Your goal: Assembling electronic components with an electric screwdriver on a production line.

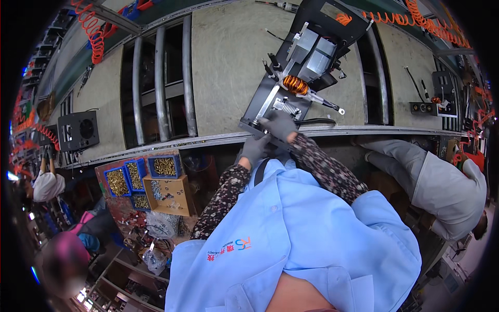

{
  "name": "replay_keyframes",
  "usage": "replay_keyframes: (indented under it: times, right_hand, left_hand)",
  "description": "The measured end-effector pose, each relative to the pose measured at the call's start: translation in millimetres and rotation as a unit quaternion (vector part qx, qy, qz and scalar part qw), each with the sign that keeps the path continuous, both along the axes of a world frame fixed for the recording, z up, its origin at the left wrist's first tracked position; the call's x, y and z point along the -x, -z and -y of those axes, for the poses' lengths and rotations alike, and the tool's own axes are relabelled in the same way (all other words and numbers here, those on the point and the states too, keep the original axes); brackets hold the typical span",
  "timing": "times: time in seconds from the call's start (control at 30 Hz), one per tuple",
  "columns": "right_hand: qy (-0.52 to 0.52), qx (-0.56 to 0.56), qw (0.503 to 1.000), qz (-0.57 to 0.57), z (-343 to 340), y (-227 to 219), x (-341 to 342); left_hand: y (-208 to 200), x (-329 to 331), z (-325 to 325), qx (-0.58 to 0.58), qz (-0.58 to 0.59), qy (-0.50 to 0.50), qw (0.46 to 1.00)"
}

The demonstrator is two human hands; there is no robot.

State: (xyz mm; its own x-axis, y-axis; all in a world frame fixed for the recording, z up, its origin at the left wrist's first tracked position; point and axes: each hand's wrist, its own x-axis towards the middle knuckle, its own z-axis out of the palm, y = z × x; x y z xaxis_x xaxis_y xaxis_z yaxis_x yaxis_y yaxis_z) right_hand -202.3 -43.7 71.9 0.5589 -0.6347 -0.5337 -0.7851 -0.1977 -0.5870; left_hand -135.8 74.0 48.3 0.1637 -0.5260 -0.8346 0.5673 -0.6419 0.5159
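Note:
A black metal chassis (258,106) lies at a slant on the workbench in front of me, its near end close to the bench edge. On it sit finned silver heat sinks (319,60), an orange copper-wound coil (295,85) and a bare metal bracket (270,102). My right hand (280,126), in a grey glove, is over the chassis's near end, its fingers curled down. Just below, my left hand (253,148), also gloved, reaches up to the same end with fingers drawn together near a small shiny piece. What either hand pinches is too small to tell.
Metal rollers (162,83) cross gaps in the bench. Blue bins (165,166) of brass fasteners and a cardboard box (167,195) stand at my left. Another black unit (78,131) lies far left. Orange coiled hoses (96,39) hang overhead. A person in grey (442,182) bends at my right.

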Motion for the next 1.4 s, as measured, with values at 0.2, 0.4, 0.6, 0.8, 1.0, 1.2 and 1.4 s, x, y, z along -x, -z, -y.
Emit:
replay_keyframes:
  times: [0.2, 0.4, 0.6, 0.8, 1.0, 1.2, 1.4]
  right_hand:
    - [0.045, 0.285, 0.956, -0.048, 18, -15, 101]
    - [-0.036, 0.275, 0.95, -0.147, 30, 11, 117]
    - [-0.164, -0.095, 0.98, 0.059, 46, -81, 21]
    - [0.122, -0.292, 0.814, 0.487, 87, -107, -61]
    - [0.223, -0.178, 0.933, 0.221, 77, -52, 18]
    - [0.411, 0.149, 0.893, 0.106, 44, 18, 102]
    - [0.253, 0.202, 0.944, 0.063, 35, 51, 106]
  left_hand:
    - [3, 4, 7, -0.018, 0.187, -0.033, 0.982]
    - [34, -51, 31, 0.015, 0.311, 0.042, 0.949]
    - [18, -150, 91, -0.029, 0.312, 0.224, 0.923]
    - [34, -186, 131, 0.079, 0.325, 0.085, 0.938]
    - [-2, -159, 156, 0.093, 0.532, 0.063, 0.839]
    - [-17, -155, 222, 0.044, 0.557, 0.15, 0.816]
    - [-45, -104, 230, 0.234, 0.516, 0.071, 0.821]
